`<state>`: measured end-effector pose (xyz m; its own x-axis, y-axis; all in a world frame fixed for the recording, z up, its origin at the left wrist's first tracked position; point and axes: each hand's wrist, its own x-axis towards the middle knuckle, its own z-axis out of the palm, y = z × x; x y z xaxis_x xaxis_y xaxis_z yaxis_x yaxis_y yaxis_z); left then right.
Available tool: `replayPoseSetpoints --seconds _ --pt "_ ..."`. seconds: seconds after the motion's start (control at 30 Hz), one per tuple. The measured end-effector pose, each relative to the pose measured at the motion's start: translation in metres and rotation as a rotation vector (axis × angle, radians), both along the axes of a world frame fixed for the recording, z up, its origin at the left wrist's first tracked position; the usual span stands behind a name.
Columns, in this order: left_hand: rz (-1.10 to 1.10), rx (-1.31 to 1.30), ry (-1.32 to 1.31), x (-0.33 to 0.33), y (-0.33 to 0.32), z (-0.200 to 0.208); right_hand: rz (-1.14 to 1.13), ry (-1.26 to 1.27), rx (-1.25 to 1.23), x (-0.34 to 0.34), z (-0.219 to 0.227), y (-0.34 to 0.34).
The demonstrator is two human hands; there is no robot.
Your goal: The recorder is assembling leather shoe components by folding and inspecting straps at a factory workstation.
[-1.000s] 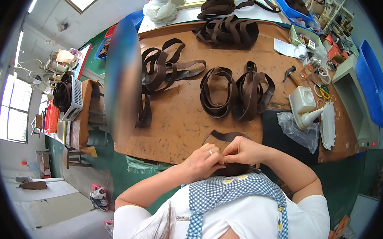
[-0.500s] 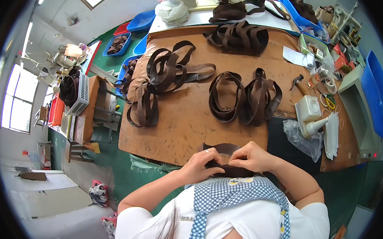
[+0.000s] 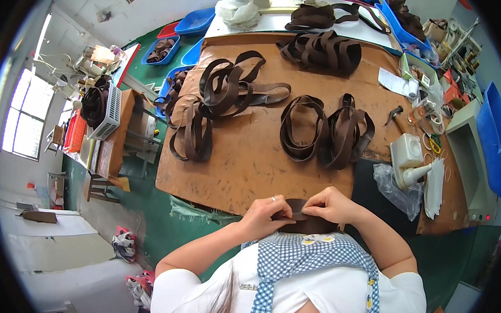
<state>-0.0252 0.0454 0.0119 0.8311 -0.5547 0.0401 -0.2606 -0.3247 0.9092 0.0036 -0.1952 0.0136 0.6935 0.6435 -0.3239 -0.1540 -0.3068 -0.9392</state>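
At the near edge of the table, a wide brown leather-like strap [image 3: 310,225] is held close to the apron. My left hand [image 3: 268,215] pinches it from the left, thumb and fingers closed on its edge. From the right, my right hand [image 3: 331,207] grips the same strap between thumb and fingertips. The two hands are a short way apart, and part of the strap hides behind the fingers. Beyond them lie coiled brown straps: one loop bundle [image 3: 302,128] and another bundle [image 3: 347,133] ahead, with a looser tangle [image 3: 226,89] to the left.
A brown-covered table [image 3: 250,162] spreads ahead. On its right are a black mat [image 3: 375,190], a clear plastic bag [image 3: 401,192], a white spouted bottle [image 3: 408,151], a hammer [image 3: 395,112] and yellow-handled scissors [image 3: 435,144]. Folded straps [image 3: 322,52] sit at the back; blue trays [image 3: 195,21] stand far left.
The hands have shifted the strap slightly, and less of its raised far loop shows now. The view has tilted a little; the bundles on the table stay in place.
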Motion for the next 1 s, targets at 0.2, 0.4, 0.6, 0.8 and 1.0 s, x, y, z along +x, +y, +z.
replayPoseSetpoints --seconds 0.2,0.4,0.6,0.8,1.0 --pt "0.038 -0.05 0.072 0.003 0.0 0.001 0.054 -0.021 -0.003 0.0 0.009 0.005" --pt "0.047 0.004 0.179 0.013 -0.002 -0.001 0.059 -0.01 0.019 0.01 0.002 0.018" --pt "-0.067 -0.009 0.029 0.027 0.019 -0.007 -0.018 -0.397 -0.002 0.002 0.001 0.028" --pt "0.226 0.238 -0.646 0.11 0.078 -0.012 -0.138 -0.943 -0.235 0.031 -0.042 0.036" --pt "0.955 0.529 -0.171 0.174 0.149 -0.172 -0.156 -1.067 -0.753 0.062 -0.165 0.059"
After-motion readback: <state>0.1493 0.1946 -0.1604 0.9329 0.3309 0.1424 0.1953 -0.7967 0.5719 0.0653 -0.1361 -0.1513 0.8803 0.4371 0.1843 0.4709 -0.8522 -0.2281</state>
